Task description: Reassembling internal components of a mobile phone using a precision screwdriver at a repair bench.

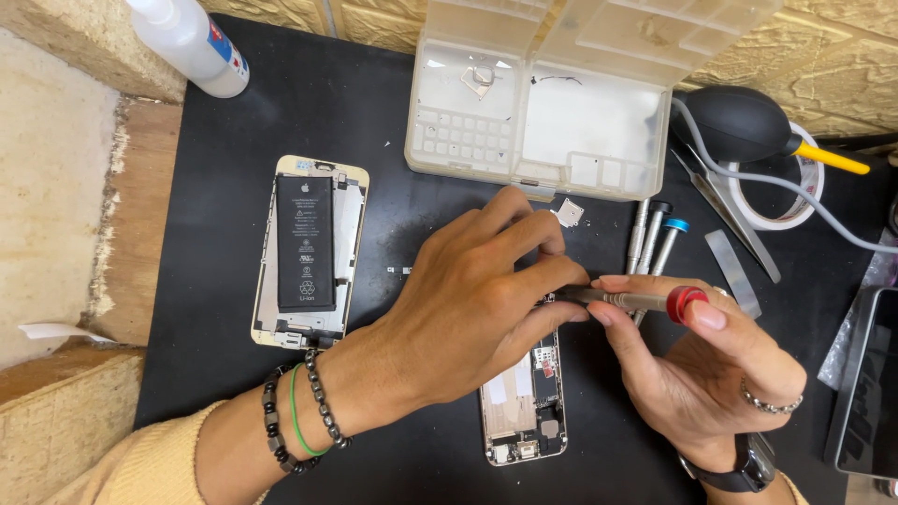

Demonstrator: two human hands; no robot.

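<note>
My left hand [468, 304] rests over the upper part of an opened phone chassis [522, 411] lying on the black mat [393, 122], fingers pinched near its top. My right hand [697, 365] holds a small screwdriver with a red cap [645, 300], its tip pointing left under my left fingers. What the tip touches is hidden. A second opened phone body with a black battery [307, 245] lies to the left, apart from both hands.
A clear plastic parts box [552, 93] stands open at the back. Several more screwdrivers [655, 234], a metal bracket [568, 212], tweezers [730, 210], a black air blower [748, 122], tape roll [795, 201], white bottle [192, 42] and a dark screen [865, 393] surround the mat.
</note>
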